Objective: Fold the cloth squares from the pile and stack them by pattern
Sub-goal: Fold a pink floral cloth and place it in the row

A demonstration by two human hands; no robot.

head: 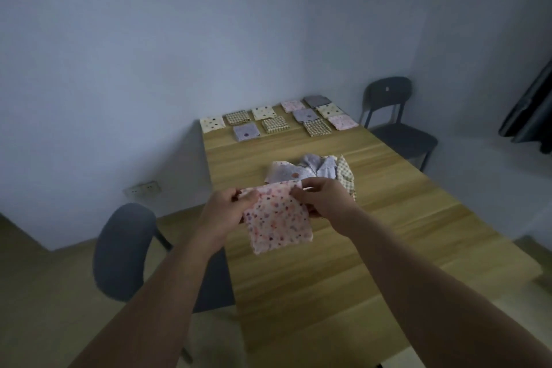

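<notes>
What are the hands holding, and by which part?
A pink dotted cloth, pinched at its top corners: left hand at one, right hand at the other.

Wooden table (373, 263), two grey chairs (122, 251), wall socket (142, 189)

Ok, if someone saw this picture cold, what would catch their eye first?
Most likely the pink spotted cloth, held up over the middle of the wooden table, its top edge pinched by the left hand and right hand. Just behind it lies the unfolded pile, and at the table's far end folded squares sit in neat rows.
</notes>
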